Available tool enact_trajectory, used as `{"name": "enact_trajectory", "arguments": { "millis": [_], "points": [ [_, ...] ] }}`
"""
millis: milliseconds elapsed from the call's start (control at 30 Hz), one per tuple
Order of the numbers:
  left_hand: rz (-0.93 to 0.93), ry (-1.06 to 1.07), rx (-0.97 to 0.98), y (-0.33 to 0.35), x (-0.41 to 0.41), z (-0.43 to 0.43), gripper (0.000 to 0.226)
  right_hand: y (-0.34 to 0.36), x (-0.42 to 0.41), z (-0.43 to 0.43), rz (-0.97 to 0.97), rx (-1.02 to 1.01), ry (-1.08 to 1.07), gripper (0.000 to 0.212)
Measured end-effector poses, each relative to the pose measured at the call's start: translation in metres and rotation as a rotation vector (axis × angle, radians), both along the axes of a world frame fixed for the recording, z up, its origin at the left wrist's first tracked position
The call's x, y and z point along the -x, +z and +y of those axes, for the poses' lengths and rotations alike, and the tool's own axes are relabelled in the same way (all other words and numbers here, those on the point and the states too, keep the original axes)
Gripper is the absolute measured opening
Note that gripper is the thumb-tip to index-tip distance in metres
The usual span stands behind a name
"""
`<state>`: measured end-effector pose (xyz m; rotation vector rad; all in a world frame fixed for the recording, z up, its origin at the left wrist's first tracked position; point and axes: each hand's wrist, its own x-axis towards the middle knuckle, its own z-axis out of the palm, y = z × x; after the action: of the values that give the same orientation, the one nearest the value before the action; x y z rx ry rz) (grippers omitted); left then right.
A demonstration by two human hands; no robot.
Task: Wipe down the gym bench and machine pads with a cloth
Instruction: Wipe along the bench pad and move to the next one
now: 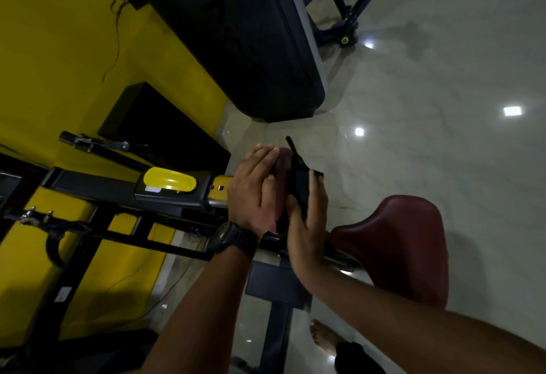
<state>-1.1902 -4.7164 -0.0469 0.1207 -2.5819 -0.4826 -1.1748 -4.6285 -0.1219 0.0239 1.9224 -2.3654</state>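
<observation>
Yellow wall (pixel 59 48) far left of the hands, maroon seat (pixel 407 240) just right of the right wrist, left hand (pixel 254 193) flat, fingers straight, on a small maroon pad (pixel 283 163), right hand (pixel 307 226) gripping a dark cloth (pixel 301 187) against that pad's right side, black watch (pixel 236 239) on left wrist

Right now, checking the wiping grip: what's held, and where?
Right hand pinches the dark cloth by its lower middle, against the maroon pad; left hand lies flat on that pad.

Cloth (pixel 300 193) against pad (pixel 282 166); left of seat (pixel 396 243)
</observation>
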Motion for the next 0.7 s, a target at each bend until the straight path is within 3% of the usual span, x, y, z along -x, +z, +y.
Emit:
{"name": "enact_trajectory", "arguments": {
  "millis": [100,267,400,533,700],
  "points": [
    [0.014,0.001,0.011,-0.002,0.001,-0.002,0.050,0.000,0.034,-0.004,0.174,-0.072,-0.002,0.053],
    [0.004,0.002,0.015,-0.002,0.000,-0.002,0.049,-0.036,0.052,-0.005,-0.286,-0.103,0.042,0.053],
    [-0.004,0.009,0.024,-0.001,-0.001,-0.002,0.050,-0.007,-0.004,-0.005,-0.060,-0.057,-0.025,0.061],
    [0.005,0.005,0.038,-0.002,0.000,-0.003,0.050,-0.010,0.032,-0.008,0.099,-0.140,-0.037,0.055],
    [0.013,0.013,0.010,-0.002,-0.001,0.000,0.049,-0.054,0.045,-0.003,-0.163,-0.139,0.045,0.070]
  ]
}}
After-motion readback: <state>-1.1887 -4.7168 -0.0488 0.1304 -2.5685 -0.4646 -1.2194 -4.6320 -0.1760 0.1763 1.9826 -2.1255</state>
